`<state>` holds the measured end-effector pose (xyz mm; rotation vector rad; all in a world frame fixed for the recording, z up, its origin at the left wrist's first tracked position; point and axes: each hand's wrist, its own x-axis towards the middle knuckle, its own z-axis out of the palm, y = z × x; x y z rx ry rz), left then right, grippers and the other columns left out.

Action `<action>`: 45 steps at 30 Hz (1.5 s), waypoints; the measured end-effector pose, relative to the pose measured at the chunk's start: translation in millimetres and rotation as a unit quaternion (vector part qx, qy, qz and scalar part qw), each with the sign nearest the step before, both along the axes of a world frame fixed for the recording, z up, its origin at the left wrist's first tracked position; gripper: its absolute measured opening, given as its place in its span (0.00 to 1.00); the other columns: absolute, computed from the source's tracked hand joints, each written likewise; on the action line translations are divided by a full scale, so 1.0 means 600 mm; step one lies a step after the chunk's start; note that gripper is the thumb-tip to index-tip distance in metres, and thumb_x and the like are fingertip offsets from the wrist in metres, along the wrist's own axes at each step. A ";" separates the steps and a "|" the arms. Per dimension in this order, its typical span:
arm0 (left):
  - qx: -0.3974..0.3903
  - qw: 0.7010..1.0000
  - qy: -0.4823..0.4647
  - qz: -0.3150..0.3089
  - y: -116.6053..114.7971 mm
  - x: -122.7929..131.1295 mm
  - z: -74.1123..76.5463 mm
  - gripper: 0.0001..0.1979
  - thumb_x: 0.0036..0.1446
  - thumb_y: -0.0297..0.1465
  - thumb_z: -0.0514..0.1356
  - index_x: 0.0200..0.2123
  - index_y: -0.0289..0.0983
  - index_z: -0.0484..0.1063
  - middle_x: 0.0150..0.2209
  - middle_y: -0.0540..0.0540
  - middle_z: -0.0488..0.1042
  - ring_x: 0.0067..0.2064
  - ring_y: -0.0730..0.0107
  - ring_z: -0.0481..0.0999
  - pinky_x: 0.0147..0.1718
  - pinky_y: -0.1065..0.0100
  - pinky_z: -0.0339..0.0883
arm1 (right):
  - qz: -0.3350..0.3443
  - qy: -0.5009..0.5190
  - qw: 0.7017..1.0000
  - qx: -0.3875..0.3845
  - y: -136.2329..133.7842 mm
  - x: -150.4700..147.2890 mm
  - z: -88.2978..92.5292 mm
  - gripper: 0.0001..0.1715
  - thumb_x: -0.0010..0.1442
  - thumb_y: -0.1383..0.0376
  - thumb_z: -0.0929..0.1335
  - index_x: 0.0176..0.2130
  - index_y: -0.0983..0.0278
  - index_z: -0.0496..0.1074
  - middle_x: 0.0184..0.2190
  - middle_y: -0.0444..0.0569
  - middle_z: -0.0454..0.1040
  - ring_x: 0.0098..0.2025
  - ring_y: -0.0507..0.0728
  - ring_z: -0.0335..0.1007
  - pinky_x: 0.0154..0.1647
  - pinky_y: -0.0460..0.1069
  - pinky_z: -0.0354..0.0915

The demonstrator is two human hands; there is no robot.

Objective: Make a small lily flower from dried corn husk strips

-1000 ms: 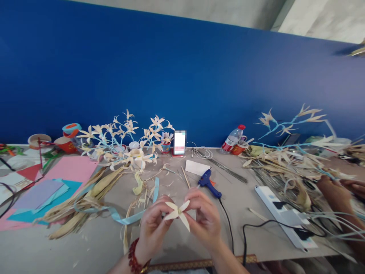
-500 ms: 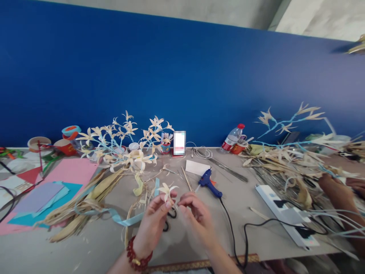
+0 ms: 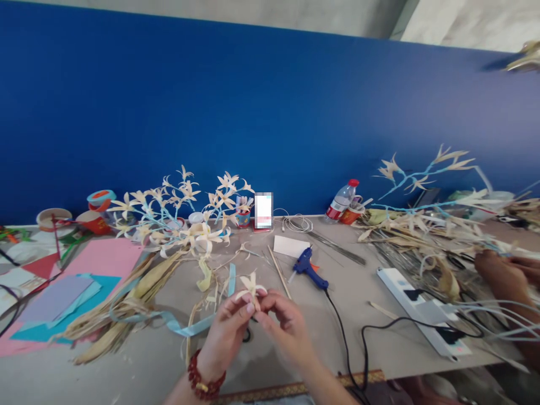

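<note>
A small cream husk flower [image 3: 252,286] with pointed petals stands upright between my hands. Its base is pinched between the thumb and fingers of my left hand [image 3: 226,327], which has a dark red bead bracelet [image 3: 205,378] at the wrist. From the other side, my right hand [image 3: 287,325] has its thumb and fingertips closed at the same base, touching the left fingers. The stem is hidden by the fingers. Beneath the hands, a black loop [image 3: 247,336] like a scissor handle shows in part. A light blue ribbon [image 3: 196,326] lies beside my left hand.
A blue glue gun [image 3: 310,270] lies right of my hands, its cord running to the front edge. Farther right are a white power strip [image 3: 400,292] and a co-worker's hands [image 3: 502,275]. Flower branches [image 3: 169,208], dried husks [image 3: 139,304] and coloured paper [image 3: 54,298] spread leftward.
My right hand has moved left, and its fingertips now meet the flower's base. The flower has turned and stands more upright. The co-worker's hands have shifted slightly.
</note>
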<state>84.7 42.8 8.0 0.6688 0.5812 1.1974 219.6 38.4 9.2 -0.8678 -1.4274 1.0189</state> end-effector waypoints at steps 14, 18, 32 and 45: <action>0.079 0.985 0.135 0.070 -0.005 -0.013 -0.015 0.09 0.55 0.36 0.64 0.29 0.37 0.78 0.33 0.45 0.74 0.43 0.62 0.72 0.45 0.66 0.65 | -0.069 -0.156 0.977 0.128 0.008 0.044 -0.003 0.04 0.62 0.68 0.66 0.36 0.61 0.70 0.32 0.48 0.72 0.35 0.57 0.69 0.37 0.50 0.66; 0.116 0.972 0.189 0.079 -0.004 -0.020 -0.017 0.14 0.57 0.40 0.61 0.26 0.36 0.76 0.30 0.44 0.72 0.38 0.62 0.70 0.41 0.65 0.65 | -0.219 -0.343 0.907 0.107 0.059 0.138 -0.048 0.07 0.63 0.63 0.65 0.41 0.61 0.70 0.41 0.54 0.73 0.46 0.63 0.68 0.49 0.57 0.63; 0.078 0.987 0.139 0.025 0.005 -0.032 -0.038 0.11 0.57 0.36 0.62 0.26 0.36 0.73 0.29 0.46 0.70 0.40 0.64 0.70 0.50 0.63 0.62 | -0.208 -0.589 0.778 -0.057 0.129 0.249 -0.107 0.18 0.58 0.67 0.65 0.49 0.66 0.69 0.46 0.58 0.72 0.46 0.64 0.70 0.46 0.52 0.64; 0.077 0.989 0.120 0.033 0.009 -0.026 -0.018 0.12 0.56 0.37 0.63 0.24 0.36 0.72 0.27 0.47 0.66 0.35 0.66 0.67 0.46 0.62 0.62 | -0.241 -0.540 0.801 -0.092 0.144 0.280 -0.096 0.16 0.60 0.57 0.64 0.45 0.63 0.68 0.42 0.53 0.74 0.39 0.61 0.74 0.35 0.50 0.64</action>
